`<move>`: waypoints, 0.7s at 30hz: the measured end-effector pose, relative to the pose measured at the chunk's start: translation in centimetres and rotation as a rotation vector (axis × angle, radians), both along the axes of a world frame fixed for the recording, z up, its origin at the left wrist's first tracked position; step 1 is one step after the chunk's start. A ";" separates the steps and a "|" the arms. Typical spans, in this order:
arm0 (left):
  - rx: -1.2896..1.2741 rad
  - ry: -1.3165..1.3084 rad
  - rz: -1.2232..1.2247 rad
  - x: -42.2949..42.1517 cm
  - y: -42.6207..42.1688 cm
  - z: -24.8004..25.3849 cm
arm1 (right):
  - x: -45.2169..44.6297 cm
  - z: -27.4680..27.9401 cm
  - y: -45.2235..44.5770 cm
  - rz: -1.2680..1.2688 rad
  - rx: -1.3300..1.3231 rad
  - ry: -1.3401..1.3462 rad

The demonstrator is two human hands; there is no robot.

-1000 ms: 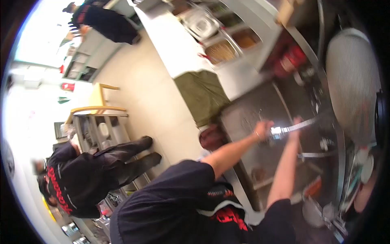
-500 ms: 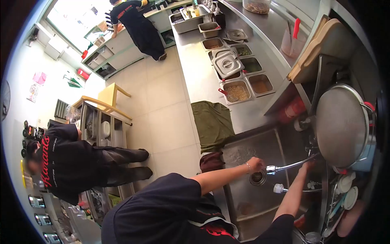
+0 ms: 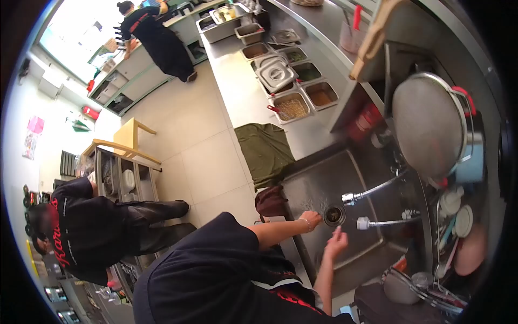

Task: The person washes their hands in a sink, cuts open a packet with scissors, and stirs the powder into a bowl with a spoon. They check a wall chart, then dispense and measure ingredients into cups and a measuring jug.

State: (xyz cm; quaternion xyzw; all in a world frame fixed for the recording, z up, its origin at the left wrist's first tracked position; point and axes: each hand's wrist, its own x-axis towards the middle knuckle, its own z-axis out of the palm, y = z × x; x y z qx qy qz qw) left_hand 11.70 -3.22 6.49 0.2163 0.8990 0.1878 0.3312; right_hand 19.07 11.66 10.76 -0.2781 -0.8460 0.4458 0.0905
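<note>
Head view: both hands seem to be unoccupied over the sink (image 3: pixel 324 174). The left hand (image 3: pixel 310 220) is held loose, with nothing gripped as far as can be seen; same deal with the right hand (image 3: pixel 335 245), fingers partly uncurled. Both are held near the drain (image 3: pixel 334 215). The chrome-tipped hose (image 3: pixel 375 190) and white-tipped hose (image 3: pixel 386 223) stick out over the basin, neither one touched, and no stream can be made out. How much is done or left can't really be judged from that. Writing-wise, the red script (image 3: pixel 55 227) on a coworker's shirt could be read as "Kara-something"; the wearer's red lettering (image 3: pixel 290 300) is partly hidden.
</note>
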 end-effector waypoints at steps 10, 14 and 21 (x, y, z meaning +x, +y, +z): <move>-0.327 -0.130 -0.463 6.9 2.6 2.9 | 9.8 -11.7 -1.7 0.649 0.210 -0.435; -0.058 -0.069 -0.192 7.5 -0.7 -0.3 | 8.4 -10.0 -3.1 0.577 0.120 -0.560; -0.256 0.058 -0.365 5.1 0.7 -0.8 | 5.3 -9.6 0.2 0.392 0.152 -0.392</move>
